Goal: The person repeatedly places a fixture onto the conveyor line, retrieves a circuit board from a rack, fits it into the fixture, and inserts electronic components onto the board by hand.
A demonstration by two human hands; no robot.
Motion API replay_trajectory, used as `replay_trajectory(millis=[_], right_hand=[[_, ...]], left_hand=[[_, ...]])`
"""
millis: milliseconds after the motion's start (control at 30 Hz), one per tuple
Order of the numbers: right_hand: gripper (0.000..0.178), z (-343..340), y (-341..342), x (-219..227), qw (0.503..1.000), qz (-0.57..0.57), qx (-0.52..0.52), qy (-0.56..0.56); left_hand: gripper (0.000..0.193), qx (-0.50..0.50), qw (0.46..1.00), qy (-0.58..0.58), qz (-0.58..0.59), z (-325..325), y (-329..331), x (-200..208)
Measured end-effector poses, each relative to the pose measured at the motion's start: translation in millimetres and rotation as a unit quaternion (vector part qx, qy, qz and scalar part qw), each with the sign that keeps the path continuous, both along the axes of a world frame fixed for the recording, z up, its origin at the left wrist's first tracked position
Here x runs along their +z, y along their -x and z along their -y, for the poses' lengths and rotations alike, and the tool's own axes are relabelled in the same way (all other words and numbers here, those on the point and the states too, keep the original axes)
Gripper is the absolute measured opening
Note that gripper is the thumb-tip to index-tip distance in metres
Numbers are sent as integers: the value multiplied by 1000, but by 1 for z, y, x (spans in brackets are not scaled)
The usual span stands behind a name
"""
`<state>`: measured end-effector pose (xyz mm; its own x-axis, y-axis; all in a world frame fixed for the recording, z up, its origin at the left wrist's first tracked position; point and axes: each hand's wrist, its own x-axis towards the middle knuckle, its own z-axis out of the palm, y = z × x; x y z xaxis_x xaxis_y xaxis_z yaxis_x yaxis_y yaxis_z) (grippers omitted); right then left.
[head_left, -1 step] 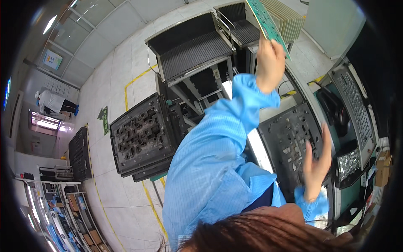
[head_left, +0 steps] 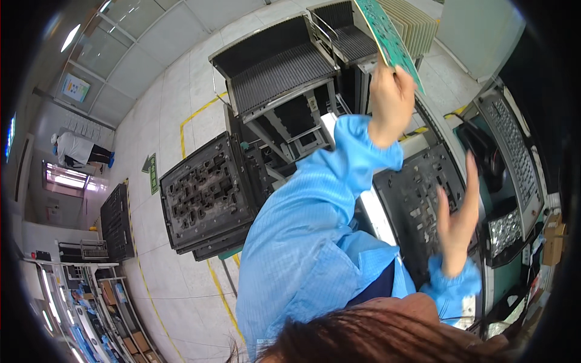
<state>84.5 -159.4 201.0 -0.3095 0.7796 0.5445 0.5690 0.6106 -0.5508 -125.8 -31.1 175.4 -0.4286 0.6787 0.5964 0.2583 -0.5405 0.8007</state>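
A green circuit board (head_left: 396,42) stands tilted at the top, pinched along its near edge by my left hand (head_left: 390,103). The board's far end runs out of view. My right hand (head_left: 458,221) is open, thumb and fingers apart, with nothing in it. Beneath that hand lies a dark fixture plate (head_left: 393,181) with many cutouts; my sleeve and hand hide part of it. Just beyond the held board stands a row of upright pale boards (head_left: 417,27).
Two black ribbed racks (head_left: 278,69) stand on metal frames ahead. Several dark fixture plates (head_left: 209,190) lean together at left. A keyboard (head_left: 511,145) and a black device (head_left: 481,154) are at right. Farther left, a person in white (head_left: 82,148) bends over.
My left hand has come slightly nearer with the circuit board. My right hand has moved a little away from me over the fixture plate, still open.
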Motion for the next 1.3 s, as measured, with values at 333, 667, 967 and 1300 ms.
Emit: replay_trajectory(millis=[333,667,967,1300], right_hand=[[27,-10,-25,-33,982,-98,-130,-99],[48,64,-181,-138,786,-549,-163,231],[48,48,-206,-139,883,-343,-213,241],[31,38,-226,-149,863,-328,-216,318]], left_hand=[[72,-235,956,-81,-155,104,-44,15],[56,-561,780,259,-101,-63,-86,-70],[40,-497,794,274,-218,-59,-85,-113],[40,-469,789,315,-242,-49,-89,-103]])
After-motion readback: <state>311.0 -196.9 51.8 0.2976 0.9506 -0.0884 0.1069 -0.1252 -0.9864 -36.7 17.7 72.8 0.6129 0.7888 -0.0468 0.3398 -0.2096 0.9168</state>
